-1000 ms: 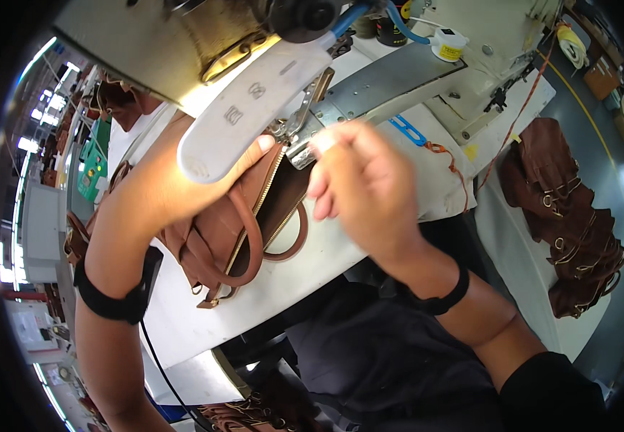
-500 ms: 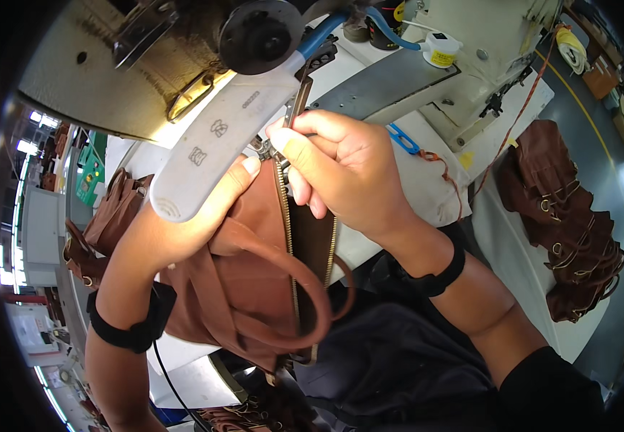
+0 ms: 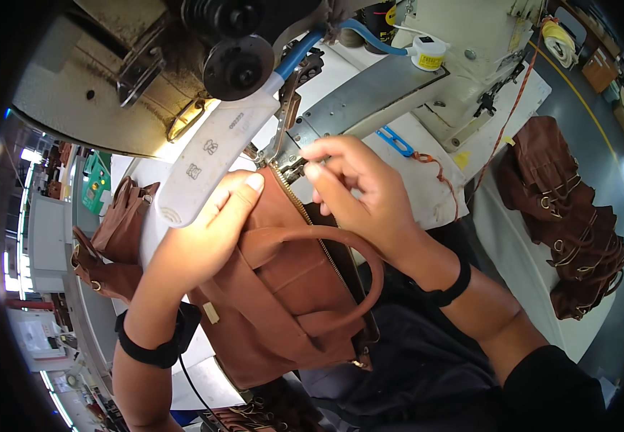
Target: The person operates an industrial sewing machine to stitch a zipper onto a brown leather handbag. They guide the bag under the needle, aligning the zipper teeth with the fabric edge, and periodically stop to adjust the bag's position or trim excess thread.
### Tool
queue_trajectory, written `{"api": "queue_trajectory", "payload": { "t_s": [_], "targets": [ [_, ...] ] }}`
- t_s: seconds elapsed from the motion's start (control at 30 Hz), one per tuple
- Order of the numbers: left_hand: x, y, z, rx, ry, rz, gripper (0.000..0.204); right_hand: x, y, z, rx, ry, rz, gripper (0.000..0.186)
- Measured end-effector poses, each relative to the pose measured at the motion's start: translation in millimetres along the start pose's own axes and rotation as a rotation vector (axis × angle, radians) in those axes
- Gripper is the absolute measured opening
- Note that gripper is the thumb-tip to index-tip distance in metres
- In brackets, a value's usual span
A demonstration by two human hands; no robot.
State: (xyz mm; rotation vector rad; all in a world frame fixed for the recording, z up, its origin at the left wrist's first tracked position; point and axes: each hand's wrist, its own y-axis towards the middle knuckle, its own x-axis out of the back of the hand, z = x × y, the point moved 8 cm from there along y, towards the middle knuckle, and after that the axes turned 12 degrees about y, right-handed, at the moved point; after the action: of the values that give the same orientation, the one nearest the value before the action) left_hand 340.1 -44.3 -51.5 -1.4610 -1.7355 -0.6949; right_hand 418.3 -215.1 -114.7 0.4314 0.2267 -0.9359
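Beside the long, rounded, pale grey machine arm (image 3: 218,155), my left hand (image 3: 208,234) is closed on the top edge of a brown leather handbag (image 3: 261,317), thumb flat on the leather and fingers mostly out of sight. Close by, my right hand (image 3: 369,198) is half curled near the small metal sewing parts, thumb and forefinger a narrow gap apart; I cannot tell whether it pinches anything.

The handbag slants between my forearms, its upper end at those metal parts and its lower end over my dark clothing. Along its mouth runs a brass-coloured toothed zip (image 3: 299,209), parted, with a dark interior behind; what lies inside I cannot make out. One arched brown leather handle (image 3: 375,270) curves across the opening.

Farther off, a small white plastic pot (image 3: 428,52) with a yellow label is near the end of a blue tube on the machine's steel-grey bed (image 3: 362,104); its contents are hidden. Near the bed lies a bright blue slotted strip (image 3: 396,142) tied to orange cord.

To the left sit more brown leather bags (image 3: 121,227); well to the right, a row of darker brown bags (image 3: 564,216) lies heaped on pale cloth, their insides hidden.
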Motion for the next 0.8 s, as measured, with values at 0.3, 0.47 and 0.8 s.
{"api": "queue_trajectory", "payload": {
  "t_s": [0.3,0.47,0.8],
  "targets": [
    [-6,-13,-6,0.001,-0.103,-0.026,0.030,-30,-36,-12,-0.317,0.194,0.083,0.028],
    [-13,-11,2,0.134,-0.324,-0.002,0.027,-36,-27,10,-0.128,0.103,0.043,0.028],
    [-12,-1,12,0.203,-0.572,-0.059,0.014,-30,-23,12,-0.261,0.176,0.025,0.022]
  ]
}}
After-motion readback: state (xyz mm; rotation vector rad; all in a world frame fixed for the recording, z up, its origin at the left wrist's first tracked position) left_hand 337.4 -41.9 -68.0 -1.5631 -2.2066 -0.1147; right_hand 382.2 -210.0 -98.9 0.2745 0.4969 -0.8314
